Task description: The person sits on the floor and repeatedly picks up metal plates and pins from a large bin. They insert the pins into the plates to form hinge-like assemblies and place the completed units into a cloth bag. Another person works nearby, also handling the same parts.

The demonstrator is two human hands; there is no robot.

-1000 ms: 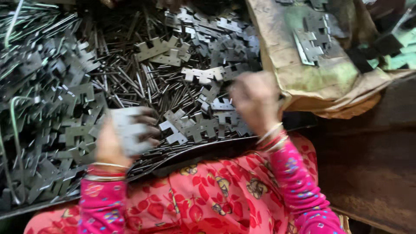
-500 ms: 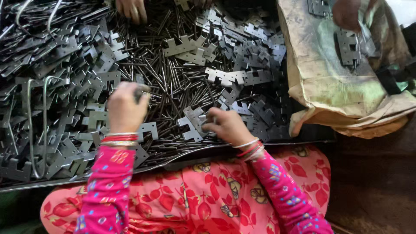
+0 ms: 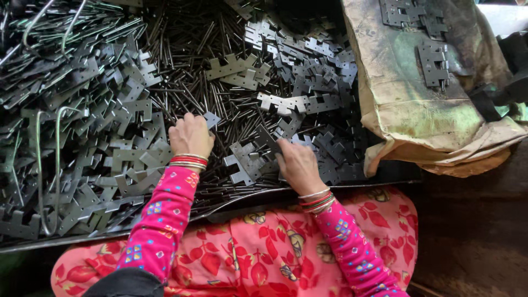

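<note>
My left hand (image 3: 191, 136) is closed in a fist over the pile of grey notched metal plates (image 3: 110, 143); the corner of one metal plate (image 3: 211, 119) sticks out past its fingers. My right hand (image 3: 294, 164) lies palm down near the tray's front edge, its fingertips resting on a dark plate (image 3: 265, 139) beside a pair of lighter notched plates (image 3: 242, 162). Thin metal pins (image 3: 187, 71) lie heaped between the plates. Both wrists wear bangles and pink patterned sleeves.
A dark tray edge (image 3: 231, 203) runs along my lap, which is covered in red floral cloth (image 3: 258, 253). A worn tan sack (image 3: 418, 110) with a few plates on top sits at the right. Bent wire loops (image 3: 47, 165) lie on the left pile.
My left hand, which was lifted holding plates, has come down onto the pile. My right hand has dropped from mid-air to the plates at the tray's front.
</note>
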